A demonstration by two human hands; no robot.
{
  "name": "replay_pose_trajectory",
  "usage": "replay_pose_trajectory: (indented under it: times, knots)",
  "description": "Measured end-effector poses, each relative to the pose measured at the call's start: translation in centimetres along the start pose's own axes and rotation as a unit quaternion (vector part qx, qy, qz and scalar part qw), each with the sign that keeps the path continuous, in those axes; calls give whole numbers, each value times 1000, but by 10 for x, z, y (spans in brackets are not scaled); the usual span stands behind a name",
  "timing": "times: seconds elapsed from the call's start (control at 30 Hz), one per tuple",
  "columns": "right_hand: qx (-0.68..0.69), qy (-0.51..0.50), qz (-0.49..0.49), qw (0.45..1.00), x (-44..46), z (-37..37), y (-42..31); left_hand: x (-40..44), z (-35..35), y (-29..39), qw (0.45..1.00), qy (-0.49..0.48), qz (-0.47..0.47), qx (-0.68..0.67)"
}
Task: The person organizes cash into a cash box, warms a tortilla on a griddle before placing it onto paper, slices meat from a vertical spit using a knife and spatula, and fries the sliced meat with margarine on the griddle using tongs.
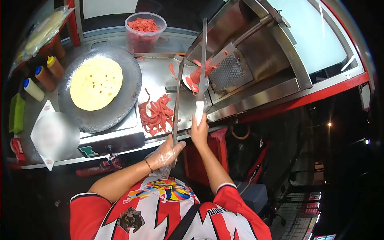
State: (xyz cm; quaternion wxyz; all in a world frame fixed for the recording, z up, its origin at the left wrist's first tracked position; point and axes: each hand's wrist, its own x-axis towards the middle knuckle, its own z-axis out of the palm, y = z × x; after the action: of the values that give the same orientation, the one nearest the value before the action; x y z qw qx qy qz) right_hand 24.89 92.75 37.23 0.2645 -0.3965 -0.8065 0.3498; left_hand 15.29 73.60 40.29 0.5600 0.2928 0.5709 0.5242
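My right hand is closed round the white handle of a long knife, whose blade points away from me. The blade passes over a lump of red meat on a round plate by the grill. My left hand, in a clear plastic glove, is closed on a long, narrow metal tool; its exact kind is unclear. The tool's far end reaches near the plate. Red meat strips lie in a pile on the metal tray, left of the tool.
A yellow flatbread lies on a round dark griddle at left. Behind stands a clear tub of red meat pieces. Sauce bottles line the left side. The steel grill with a perforated plate borders the tray at right.
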Motion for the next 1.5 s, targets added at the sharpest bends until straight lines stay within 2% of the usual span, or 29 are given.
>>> replay_pose_trajectory:
  times: [0.07,0.2,0.27,0.33,0.37,0.47,0.53,0.67,0.73,0.8,0.9,1.0,1.03,1.07,1.1,1.13,1.17,1.23,1.27,1.3,1.4,1.43,1.5]
  knots:
    - [-57,11,-40,998,-5,-5,1,9,-1,-3,1000,3,15,6]
    - [-57,28,-69,996,-105,-26,51,31,-9,2,999,29,36,17]
    - [-73,2,-41,996,-99,-34,45,32,-8,7,998,37,52,22]
    - [-91,-34,-7,995,-47,-37,12,38,-6,1,999,35,39,17]
    - [-103,-27,-27,994,-31,-37,5,40,-4,4,998,34,46,14]
    - [-120,-26,-44,992,-64,-69,14,53,-15,11,999,22,23,30]
    - [-183,-83,47,978,-111,-119,20,61,-20,14,999,25,13,30]
    - [-197,-146,110,963,-158,-206,-2,62,-22,18,999,38,27,25]
    - [-169,-183,98,963,-150,-221,-12,69,-23,9,997,41,50,32]
    - [-157,-198,88,963,-145,-219,-13,42,-19,33,999,42,1,-14]
    - [-80,-214,188,955,-164,-229,5,4,-26,15,999,-12,-4,-35]
    - [-40,-155,120,980,-159,-211,4,-8,-22,-11,998,-14,-22,-52]
    - [15,-143,155,977,-150,-196,-2,-4,-16,-19,998,-10,-24,-62]
    - [34,-115,117,986,-137,-172,-3,-2,-10,-21,997,-4,-22,-72]
    - [90,-99,145,980,-121,-146,-14,-4,-2,-14,998,2,-20,-65]
    - [111,-81,135,981,-101,-118,-19,-2,5,-26,997,-16,34,-62]
    - [138,-56,90,985,-76,-88,-21,-7,11,-25,998,-14,38,-57]
    - [-11,76,-102,992,-18,-42,-27,-13,17,-30,998,-8,47,-29]
    - [-15,57,-47,997,6,-33,-51,-15,19,-32,999,-11,39,-29]
    - [-9,67,-61,996,25,-23,-64,-17,20,-34,999,-12,29,-29]
    - [-11,45,-8,999,29,-6,-36,-16,21,-28,1000,-9,9,-23]
    - [6,69,-96,993,9,1,-5,-14,20,-25,1000,-8,11,-24]
    - [37,29,-32,998,-55,-1,30,-7,15,-21,1000,-9,3,-22]
